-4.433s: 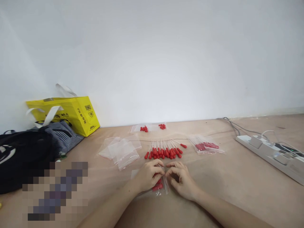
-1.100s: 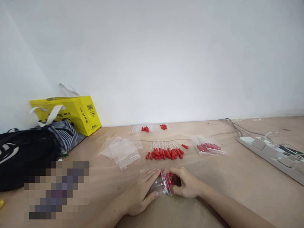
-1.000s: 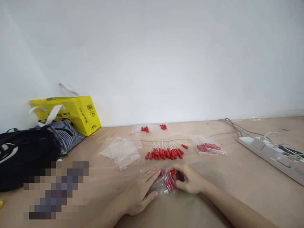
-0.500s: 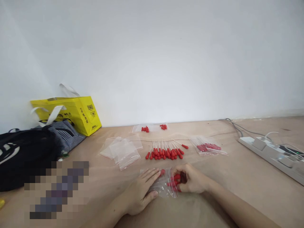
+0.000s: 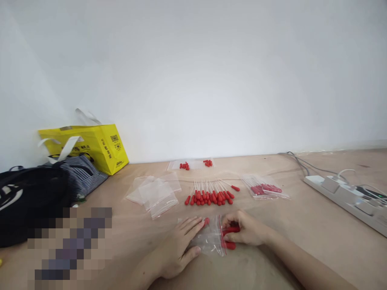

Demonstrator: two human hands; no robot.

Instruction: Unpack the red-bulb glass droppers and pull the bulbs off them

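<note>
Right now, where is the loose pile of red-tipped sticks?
In the head view, the loose pile lies near the centre, between flat bags on the left and bagged sticks on the right.

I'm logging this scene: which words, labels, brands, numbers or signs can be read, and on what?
Nothing reads clearly.
Yellow bag: dark characters, too blurred to quote; square code, too small.
Black bag: white emblem, cut off; no readable letters.
Clear bag under the left hand: no legible print.
</note>
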